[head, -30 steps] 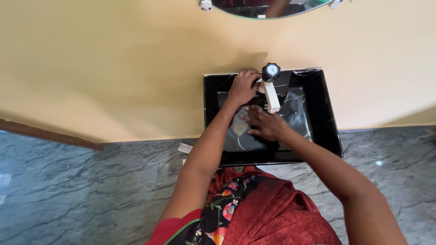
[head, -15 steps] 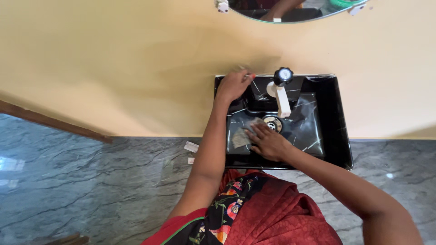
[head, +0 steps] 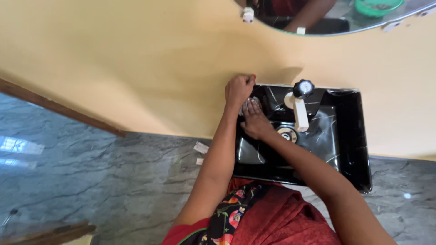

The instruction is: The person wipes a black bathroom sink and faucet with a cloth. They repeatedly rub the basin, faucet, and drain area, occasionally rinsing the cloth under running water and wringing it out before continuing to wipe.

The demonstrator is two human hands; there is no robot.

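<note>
Here the left hand [head: 239, 90] is curled shut on the sink [head: 349, 136] rim at the ten o'clock corner, its grip seemingly empty, probably bracing. The right hand [head: 254, 120], just below and touching it, presses a grey pad [head: 250, 103] flat-fingered onto that corner ledge for scrubbing. The white tap [head: 300, 109] stands at twelve o'clock, with the drain [head: 288, 134] below it.

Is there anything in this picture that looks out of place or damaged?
Two small white scraps lie on the grey floor beside the black sink. Otherwise nothing stands out. Both hands, left hand and right hand, meet over a scrub pad at the sink's back-left corner.
</note>
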